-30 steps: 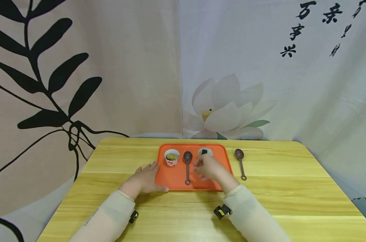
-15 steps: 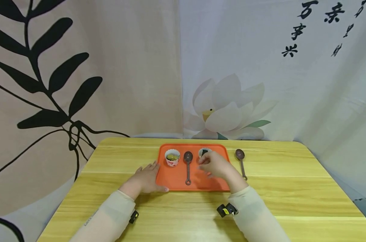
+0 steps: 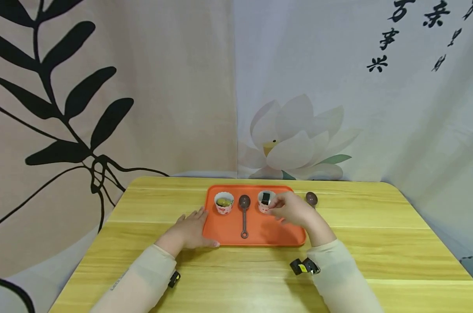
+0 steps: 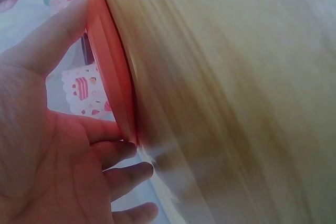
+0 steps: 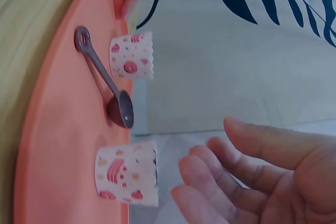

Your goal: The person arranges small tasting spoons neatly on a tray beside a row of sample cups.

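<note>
An orange tray (image 3: 220, 230) lies on the table. My left hand (image 3: 187, 230) rests along its left side, with the thumb at the front edge; in the left wrist view its fingertips touch the tray's corner. On the tray stand a left paper cup (image 3: 223, 209) with yellow-green pieces and a right paper cup (image 3: 262, 208) with a black-and-white piece inside. Between the cups lies a brown spoon (image 3: 244, 217). My right hand (image 3: 295, 211) hovers just right of the right cup, fingers loosely bent. The right wrist view shows nothing in the right hand (image 5: 252, 182).
Off the tray's right side lies a second brown spoon (image 3: 311, 199), its handle hidden behind the right forearm. The wooden table (image 3: 228, 278) reaches back to a hanging cloth (image 3: 181, 108) with a printed plant and flower.
My right hand has drawn back to the right, uncovering more of the right cup and covering the second spoon's handle. The left hand stays at the tray's edge.
</note>
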Motion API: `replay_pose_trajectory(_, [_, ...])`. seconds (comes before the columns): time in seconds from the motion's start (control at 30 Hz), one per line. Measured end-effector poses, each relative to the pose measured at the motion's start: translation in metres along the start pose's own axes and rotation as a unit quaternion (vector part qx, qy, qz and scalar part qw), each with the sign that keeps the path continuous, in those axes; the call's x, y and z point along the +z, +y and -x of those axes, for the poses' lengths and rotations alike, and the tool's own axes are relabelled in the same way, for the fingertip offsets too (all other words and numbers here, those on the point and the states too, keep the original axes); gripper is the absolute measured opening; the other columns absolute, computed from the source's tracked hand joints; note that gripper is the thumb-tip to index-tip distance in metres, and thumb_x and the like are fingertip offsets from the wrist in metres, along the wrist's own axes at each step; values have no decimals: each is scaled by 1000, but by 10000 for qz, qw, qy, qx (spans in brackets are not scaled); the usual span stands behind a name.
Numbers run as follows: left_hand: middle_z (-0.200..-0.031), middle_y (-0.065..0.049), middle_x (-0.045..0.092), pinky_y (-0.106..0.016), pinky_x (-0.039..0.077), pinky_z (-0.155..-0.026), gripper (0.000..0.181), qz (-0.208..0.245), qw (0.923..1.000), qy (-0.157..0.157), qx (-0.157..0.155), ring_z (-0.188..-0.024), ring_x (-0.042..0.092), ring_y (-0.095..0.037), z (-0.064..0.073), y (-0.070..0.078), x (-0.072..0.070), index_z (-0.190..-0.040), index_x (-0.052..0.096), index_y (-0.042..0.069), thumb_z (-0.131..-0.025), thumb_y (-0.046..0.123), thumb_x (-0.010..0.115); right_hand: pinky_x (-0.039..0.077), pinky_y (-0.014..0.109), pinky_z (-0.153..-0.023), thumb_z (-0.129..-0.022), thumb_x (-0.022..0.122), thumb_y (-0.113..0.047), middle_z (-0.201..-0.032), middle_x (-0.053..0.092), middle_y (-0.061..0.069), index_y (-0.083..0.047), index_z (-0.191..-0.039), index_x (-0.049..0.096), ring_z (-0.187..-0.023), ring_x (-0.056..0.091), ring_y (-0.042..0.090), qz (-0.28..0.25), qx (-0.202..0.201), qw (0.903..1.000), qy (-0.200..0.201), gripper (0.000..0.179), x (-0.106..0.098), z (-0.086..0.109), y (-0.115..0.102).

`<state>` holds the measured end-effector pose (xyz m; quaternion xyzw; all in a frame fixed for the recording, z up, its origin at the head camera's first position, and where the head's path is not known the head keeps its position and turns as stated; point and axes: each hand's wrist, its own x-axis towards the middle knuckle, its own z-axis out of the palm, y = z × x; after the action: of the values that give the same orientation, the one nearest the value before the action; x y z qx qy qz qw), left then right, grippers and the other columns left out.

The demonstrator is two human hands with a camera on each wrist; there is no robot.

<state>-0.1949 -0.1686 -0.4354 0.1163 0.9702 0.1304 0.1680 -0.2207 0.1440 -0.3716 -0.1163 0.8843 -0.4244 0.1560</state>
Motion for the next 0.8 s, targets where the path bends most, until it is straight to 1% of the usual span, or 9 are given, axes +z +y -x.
replay_pose_trajectory(0.13, [-163,-20,21,-64,14,-117,114,-1,10000,15,-5,-149,22,-40,0,1,0,-156,26,-3,-79,66,73,60,43,-72,-94,70,-10,-91,65,10,-5,-96,68,-84,68,31,109,49,9999,84,6,-8,2,3])
replay_pose_trajectory(0.27, [-163,-20,22,-64,14,-117,114,-12,10000,21,-18,-149,22,-40,0,1,0,-156,27,-3,-78,66,74,59,43,-73,-94,71,-14,-93,65,7,-4,-99,69,-84,67,29,195,-1,9997,138,11,-14,5,8])
replay_pose_trajectory(0.37, [-163,-20,22,-64,14,-117,114,3,10000,9,-27,-149,22,-40,0,1,0,-156,26,-3,-78,66,74,58,42,-73,-93,72,-16,-94,66,7,-3,-101,69,-83,67,27,165,-9,9997,198,15,-18,6,12])
replay_pose_trajectory(0.47, [-163,-20,22,-64,14,-117,114,37,10000,7,-35,-149,22,-40,0,1,0,-156,26,-3,-78,66,74,57,40,-71,-93,72,-15,-94,66,9,-3,-101,69,-81,66,27,141,-51,9995,274,15,-23,7,16])
replay_pose_trajectory(0.6, [-164,-20,21,-64,14,-117,114,61,10000,19,-31,-149,22,-40,0,2,0,-156,27,-3,-78,65,74,57,40,-71,-95,69,-12,-92,65,10,-2,-101,67,-81,65,30,76,-58,9991,405,12,-30,8,23])
replay_pose_trajectory(0.67, [-164,-19,21,-64,14,-117,114,63,10000,20,-29,-149,21,-40,1,2,0,-156,26,-3,-78,66,74,58,42,-75,-96,68,-12,-94,65,11,-1,-104,66,-84,65,31,34,10,9989,468,14,-34,8,27])
replay_pose_trajectory(0.8, [-164,-19,21,-64,13,-117,115,61,10000,15,-33,-149,21,-40,1,1,0,-156,26,-3,-78,66,74,58,43,-81,-96,68,-15,-101,67,13,2,-112,64,-93,67,34,-27,212,9980,598,24,-40,10,33])
